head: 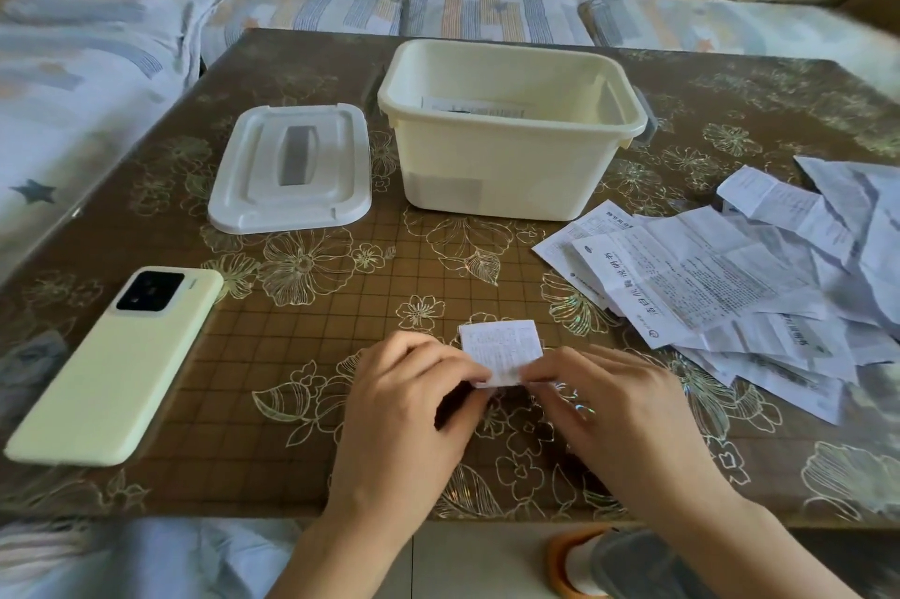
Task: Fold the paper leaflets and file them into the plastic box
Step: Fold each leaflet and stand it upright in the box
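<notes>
Head view.
- Leaflet (501, 347): a small folded square on the table (316, 355), near its front edge. The left hand (414, 399) and right hand (618, 408) pinch its near edge from either side.
- Advice: square the edges, then press the crease flat before lifting.
- Box (506, 170): open and well beyond the hands, with some folded paper (475, 107) on its floor.
- Lid (292, 170): off, lying left of the box.
- Pile (706, 277): unfolded leaflets, right of the box.

cream box (496, 170), white lid (292, 170), pale-green phone (117, 364), brown floral tablecloth (316, 355)
</notes>
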Demonstrator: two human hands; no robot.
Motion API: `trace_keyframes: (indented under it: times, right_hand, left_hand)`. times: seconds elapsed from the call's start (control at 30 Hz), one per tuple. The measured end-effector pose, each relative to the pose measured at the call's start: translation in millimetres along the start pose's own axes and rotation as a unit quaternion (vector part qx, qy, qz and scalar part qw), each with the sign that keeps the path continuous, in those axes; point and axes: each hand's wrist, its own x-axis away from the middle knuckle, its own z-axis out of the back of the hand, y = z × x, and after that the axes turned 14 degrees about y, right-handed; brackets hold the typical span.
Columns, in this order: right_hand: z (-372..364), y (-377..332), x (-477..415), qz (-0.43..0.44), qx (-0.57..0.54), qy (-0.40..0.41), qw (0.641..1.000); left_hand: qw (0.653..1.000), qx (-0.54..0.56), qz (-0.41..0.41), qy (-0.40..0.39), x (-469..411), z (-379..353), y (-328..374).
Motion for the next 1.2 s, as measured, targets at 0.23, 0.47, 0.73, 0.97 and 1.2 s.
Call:
trace_keyframes:
  times: [0.23,0.47,0.73,0.97,1.2]
  right_hand:
    - [-8.6,0.8,1.1,-0.189,-0.097,0.041,0.976]
    - [-18.1,-1.4,-3.3,-0.170,-0.030,0.026,0.985]
    - [-15.7,-7.0,-2.2,-0.083,0.023,0.031,0.996]
    - [-15.3,-15.9,2.7,-0.041,0.096,0.013,0.994]
    - [-7.1,15.7,-0.4,-0.065,-0.030,-0.029,0.997]
  left_hand:
    - [0.995,-0.001,0.103,-0.004,-7.9,-2.7,3.4]
    - [0.994,-0.064,0.076,-0.041,-11.9,-4.8,11.9]
    - [0.994,-0.067,0.086,-0.026,-10.4,-2.1,15.3]
    - [0.996,-0.072,0.011,-0.053,-9.7,-4.9,12.1]
    - [0.990,-0.008,0.003,-0.143,-23.1,6.7,-11.3]
